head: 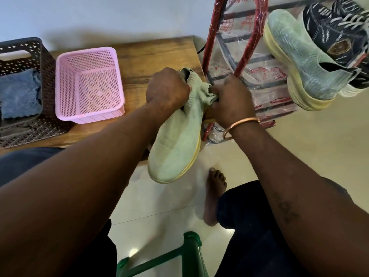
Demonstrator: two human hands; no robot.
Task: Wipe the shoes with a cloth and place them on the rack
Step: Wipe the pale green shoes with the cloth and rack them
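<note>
A pale green knit shoe (pixel 175 144) with a yellow sole hangs toe-down in the middle of the view. My left hand (pixel 167 88) grips its collar from the left. My right hand (pixel 231 98), a copper bangle on the wrist, holds a small pale cloth (pixel 205 92) bunched against the shoe's heel. The matching green shoe (pixel 299 62) sits on the red-framed rack (pixel 251 39) at the upper right, next to a dark denim laced shoe (pixel 337 31).
A wooden bench (pixel 139 60) carries an empty pink perforated basket (pixel 89 84) and a dark brown basket (pixel 26 56) holding a folded blue cloth (pixel 20 94). Plastic wrap covers the rack's lower part. My bare foot (pixel 215 192) and a green stool frame (pixel 179 256) are on the tiled floor.
</note>
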